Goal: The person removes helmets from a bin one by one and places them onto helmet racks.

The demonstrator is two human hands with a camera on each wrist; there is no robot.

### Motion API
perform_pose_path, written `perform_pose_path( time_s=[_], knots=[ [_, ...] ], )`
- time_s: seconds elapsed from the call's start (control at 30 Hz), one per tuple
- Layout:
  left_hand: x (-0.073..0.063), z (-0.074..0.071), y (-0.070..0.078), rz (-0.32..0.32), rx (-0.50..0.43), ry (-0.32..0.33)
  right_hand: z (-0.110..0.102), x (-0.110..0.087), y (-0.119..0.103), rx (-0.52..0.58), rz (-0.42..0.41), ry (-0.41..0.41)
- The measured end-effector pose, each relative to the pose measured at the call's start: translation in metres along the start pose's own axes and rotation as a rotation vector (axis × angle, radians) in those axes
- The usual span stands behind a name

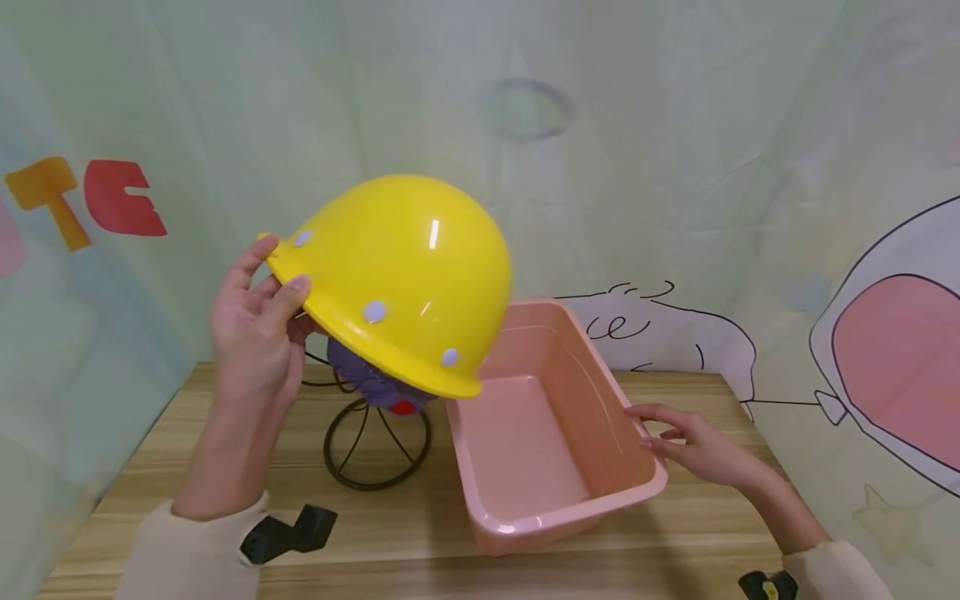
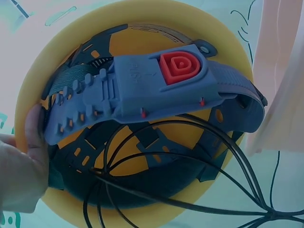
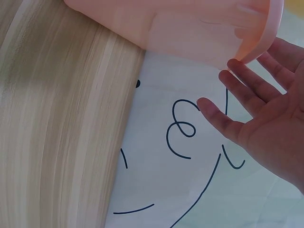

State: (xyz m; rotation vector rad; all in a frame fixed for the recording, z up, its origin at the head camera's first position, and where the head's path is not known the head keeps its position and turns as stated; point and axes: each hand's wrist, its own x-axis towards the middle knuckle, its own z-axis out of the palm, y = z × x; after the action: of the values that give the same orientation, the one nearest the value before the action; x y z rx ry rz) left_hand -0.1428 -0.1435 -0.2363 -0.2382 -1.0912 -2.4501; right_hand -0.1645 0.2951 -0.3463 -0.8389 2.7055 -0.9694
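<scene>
My left hand (image 1: 258, 333) grips a yellow hard hat (image 1: 412, 275) by its brim, thumb on the outer side. The hat is tilted over a black wire stand (image 1: 377, 479). From below, the left wrist view shows its blue inner headband with a red knob (image 2: 180, 67), and the stand's thin wires under it. At the right, my right hand (image 1: 697, 446) touches the rim of a pink plastic basin (image 1: 558, 517). Its fingers are spread and fairly straight in the right wrist view. Nothing lies in the visible part of the basin.
The basin and stand rest side by side on a wood-grain tabletop (image 1: 225, 467). A printed cloth (image 1: 645, 192) with letters and balloon drawings hangs behind the table and along both sides.
</scene>
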Motion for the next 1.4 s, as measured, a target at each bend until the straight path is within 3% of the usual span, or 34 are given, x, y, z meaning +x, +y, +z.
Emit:
perform_pose_path(
  time_s=[0.67, 0.9, 1.4],
  knots=[
    [-0.002, -0.026, 0.003, -0.014, -0.065, 0.050, 0.000, 0.000, -0.004, 0.011, 0.010, -0.013],
    [-0.002, -0.037, 0.003, -0.009, -0.133, 0.050, 0.000, -0.001, -0.001, 0.012, 0.015, -0.009],
    [-0.006, -0.057, 0.003, -0.007, -0.140, 0.023, 0.000, -0.001, -0.001, -0.004, 0.008, 0.003]
  ],
)
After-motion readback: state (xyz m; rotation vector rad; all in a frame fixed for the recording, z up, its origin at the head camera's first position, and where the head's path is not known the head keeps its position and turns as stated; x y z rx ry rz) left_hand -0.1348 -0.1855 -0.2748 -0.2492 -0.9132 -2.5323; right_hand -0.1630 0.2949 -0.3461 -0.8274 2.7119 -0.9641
